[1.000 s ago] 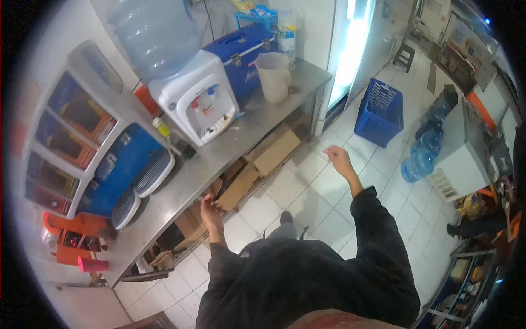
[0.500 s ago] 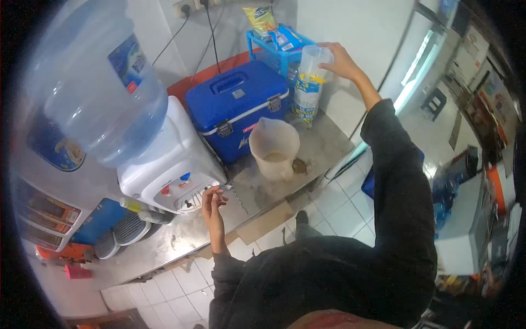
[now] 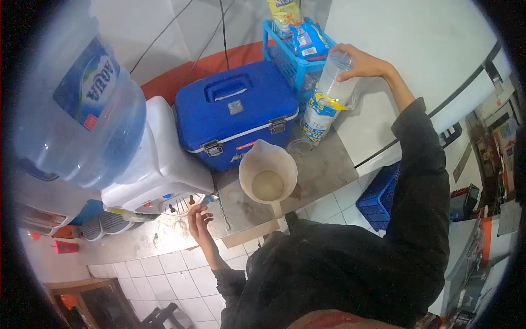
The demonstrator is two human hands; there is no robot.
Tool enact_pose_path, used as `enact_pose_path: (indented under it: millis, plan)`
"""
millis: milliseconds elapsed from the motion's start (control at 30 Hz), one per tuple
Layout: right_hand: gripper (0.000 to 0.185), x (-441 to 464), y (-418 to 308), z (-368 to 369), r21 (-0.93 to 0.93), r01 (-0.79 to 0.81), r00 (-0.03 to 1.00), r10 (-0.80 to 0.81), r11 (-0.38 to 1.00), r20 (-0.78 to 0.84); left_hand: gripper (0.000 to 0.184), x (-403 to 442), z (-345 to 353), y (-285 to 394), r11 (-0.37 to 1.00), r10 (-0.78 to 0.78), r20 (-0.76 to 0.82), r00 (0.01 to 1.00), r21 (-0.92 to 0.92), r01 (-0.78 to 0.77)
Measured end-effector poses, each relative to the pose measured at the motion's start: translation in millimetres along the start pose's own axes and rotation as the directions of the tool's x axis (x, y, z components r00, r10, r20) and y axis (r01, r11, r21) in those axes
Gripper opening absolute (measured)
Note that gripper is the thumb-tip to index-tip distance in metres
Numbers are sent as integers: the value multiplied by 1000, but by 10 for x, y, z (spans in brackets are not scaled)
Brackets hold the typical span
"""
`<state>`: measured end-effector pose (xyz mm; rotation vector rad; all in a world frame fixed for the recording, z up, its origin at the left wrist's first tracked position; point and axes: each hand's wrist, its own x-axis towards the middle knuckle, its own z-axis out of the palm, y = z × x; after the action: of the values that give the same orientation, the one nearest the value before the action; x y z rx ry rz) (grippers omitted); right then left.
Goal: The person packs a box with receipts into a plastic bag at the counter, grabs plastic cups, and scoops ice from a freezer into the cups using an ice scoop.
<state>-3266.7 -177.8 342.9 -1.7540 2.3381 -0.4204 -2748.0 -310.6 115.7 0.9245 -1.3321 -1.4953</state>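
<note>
My right hand (image 3: 366,62) grips the top of a stack of clear plastic cups (image 3: 333,77). The stack's lower part sits in a printed plastic sleeve (image 3: 319,118), which leans beside the blue cooler box (image 3: 235,104). A white measuring jug (image 3: 249,172) stands on the counter in front of the cooler, with some cloudy liquid at its bottom and its handle toward me. My left hand (image 3: 200,223) hovers by the counter's front edge near the water dispenser's drip tray (image 3: 183,204), its fingers loosely bent and apart. Close to its fingertips is a small bluish bit I cannot make out.
The white dispenser (image 3: 159,159) carries a large water bottle (image 3: 82,115) on the left. Behind the cups is a blue plastic basket (image 3: 296,68) holding snack-like packets (image 3: 309,41). A white fridge-like panel (image 3: 405,33) rises at the right. A blue crate (image 3: 378,197) stands on the tiled floor.
My view has tilted and come nearer the counter, so the jug's inside shows more. My right hand stays on the cups; my left hand stays near the drip tray.
</note>
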Motion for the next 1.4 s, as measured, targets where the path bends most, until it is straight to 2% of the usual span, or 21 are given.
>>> enact_pose_path:
  millis: [200,300,333,467,533,600,633,700,767,867,900,967,1000,1067,1100,1167,1233,1267,1300,1367,1400]
  plan:
    - [80,-26,-140,-191,39,-83,995,81,996,52,30,-143,-105,-87,998,-25,-60,998,-59,21]
    - [78,-106,-251,-320,121,-74,997,73,990,12,30,-194,-163,-79,997,-55,-44,997,-59,53]
    - [77,-163,-305,-380,84,-14,996,21,996,-85,30,-184,-187,-35,997,-47,-36,998,-69,44]
    - [72,-483,-705,-591,90,114,958,-85,989,-273,25,-22,-159,244,996,54,6,999,76,-54]
    - [70,-651,-929,-648,137,146,955,-103,980,-280,17,101,175,742,967,226,138,964,89,-239]
    - [68,-816,-1176,-636,195,178,950,-116,965,-291,12,181,616,1241,910,346,358,867,99,-403]
    - [72,-884,-1317,-617,262,214,956,-147,941,-253,14,206,881,1428,892,416,449,790,-36,-450]
    - [76,-1005,-1482,-530,327,239,959,-171,914,-225,36,293,1421,1723,793,552,615,563,-179,-582]
    - [82,-1171,-1579,-461,422,259,963,-197,869,-184,66,175,1969,1981,810,552,668,499,-289,-510]
    - [83,-1535,-1713,-366,454,171,979,-98,874,-181,73,40,2601,1868,848,480,796,370,-312,-429]
    - [81,-1755,-1856,-404,375,66,980,12,925,-200,73,-16,2660,1812,846,482,802,353,-321,-426]
    - [81,-2150,-1892,-356,324,8,964,79,946,-254,77,-117,2717,1738,753,453,872,186,-263,-603]
    - [80,-2351,-1870,-339,277,-45,946,130,960,-296,77,-161,2708,1751,748,453,875,170,-269,-607]
    - [71,-2872,-1747,-327,216,62,846,63,975,-529,74,-232,2673,1775,820,192,981,-20,-171,-546]
    - [71,-3193,-1700,-350,175,20,755,100,984,-648,72,-203,2767,1727,809,244,969,-37,-224,-544]
    - [73,-3883,-1715,-274,173,-115,536,208,978,-818,69,61,3093,1556,668,520,842,143,-297,-682]
    - [75,-4493,-1828,58,235,-236,379,312,943,-871,78,409,3479,1588,751,565,738,370,-274,-601]
    - [76,-4767,-1886,320,367,-293,280,446,883,-850,88,502,3666,1598,709,643,654,399,-311,-633]
    - [77,-4956,-2004,562,498,-308,191,565,811,-803,93,720,3841,1500,720,596,685,418,-228,-655]
    - [77,-5332,-2207,1053,652,-345,18,699,676,-715,84,990,4117,1337,813,451,790,415,-171,-557]
    - [75,-5480,-2339,1277,695,-329,-52,723,639,-689,81,1053,4189,1170,799,483,756,442,-175,-576]
